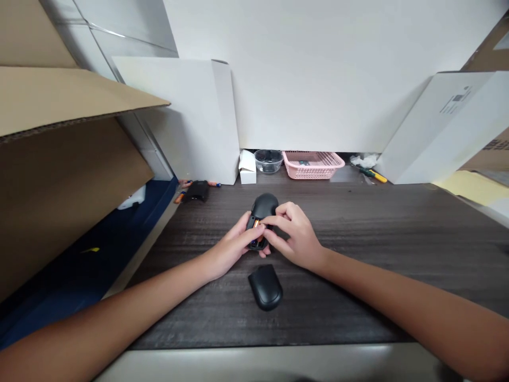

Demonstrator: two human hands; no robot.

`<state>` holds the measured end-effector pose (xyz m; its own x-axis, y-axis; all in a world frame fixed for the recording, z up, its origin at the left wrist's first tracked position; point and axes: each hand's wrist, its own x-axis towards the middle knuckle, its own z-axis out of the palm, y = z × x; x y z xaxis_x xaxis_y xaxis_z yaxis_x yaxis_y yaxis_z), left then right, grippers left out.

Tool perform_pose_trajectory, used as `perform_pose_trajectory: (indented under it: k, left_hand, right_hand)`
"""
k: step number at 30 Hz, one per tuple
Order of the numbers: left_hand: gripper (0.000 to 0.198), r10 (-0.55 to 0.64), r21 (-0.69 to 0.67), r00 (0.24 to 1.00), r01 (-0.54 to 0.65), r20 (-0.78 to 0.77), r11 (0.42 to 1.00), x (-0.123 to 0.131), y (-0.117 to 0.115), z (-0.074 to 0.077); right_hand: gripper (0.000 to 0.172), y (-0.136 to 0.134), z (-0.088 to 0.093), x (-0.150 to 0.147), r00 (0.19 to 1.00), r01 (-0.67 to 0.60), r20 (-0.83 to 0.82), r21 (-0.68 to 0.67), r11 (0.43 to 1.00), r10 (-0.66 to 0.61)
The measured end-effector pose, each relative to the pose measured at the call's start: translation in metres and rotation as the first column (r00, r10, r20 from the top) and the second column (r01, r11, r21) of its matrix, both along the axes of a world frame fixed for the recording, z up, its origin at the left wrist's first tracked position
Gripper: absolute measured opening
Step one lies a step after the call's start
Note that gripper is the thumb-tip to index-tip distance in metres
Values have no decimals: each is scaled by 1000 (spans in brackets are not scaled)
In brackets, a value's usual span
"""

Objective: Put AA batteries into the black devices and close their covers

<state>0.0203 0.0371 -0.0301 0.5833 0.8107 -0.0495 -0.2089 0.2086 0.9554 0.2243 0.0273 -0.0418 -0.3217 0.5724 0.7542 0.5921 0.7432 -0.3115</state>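
Black plastic computer mouse (265,204), battery bay facing up, sits mid-scene in the left hand (227,253), over the dark wood-grain table (366,228). Left thumb lies across the bay, fingers curled around the underside. An orange-and-copper cylindrical battery (256,224) shows in the bay. Right hand (297,233): thumb and index tips at the bay's right side, other fingers bent; can't tell if they pinch a battery.

Glossy black rounded cover (266,287) lies just on the near side of the hands, between them and the table's near edge.

Room: the table's widest visible stretch is right of the right hand, out toward the pale yellow sheet (463,187). Left margin is tighter: table edge, then the navy-blue surface (123,239) and the open brown cardboard box (59,185). Far side is bounded by the large white panel (302,69), with a small white carton (247,172), clear round plastic bowl (268,167), pink perforated plastic basket (312,172) and yellow-and-green-handled tool (377,175) along it, left to right.

Writing: small dark print plus a dark block on the leaning white box (445,127), far right; dark lettering on the brown carton (487,154) beside it. Both too small to read.
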Motion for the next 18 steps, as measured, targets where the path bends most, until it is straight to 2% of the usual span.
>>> perform_pose_trajectory:
  k: [6,13,16,18]
  left_hand:
    - [32,11,-67,999,-9,34,998,0,8,2]
    - [33,55,-49,998,-56,-13,997,1,6,4]
    - [36,78,12,996,-77,-51,997,2,7,2]
    - [41,117,111,986,-104,-117,988,2,7,-1]
  right_hand:
    - [23,4,-1,1,1000,21,-6,-33,999,-21]
    - [20,5,0,6,995,-93,-31,-72,993,91]
    - [26,5,0,7,988,-74,-141,-84,994,62]
    - [32,6,-2,7,971,-21,-239,-126,992,-9]
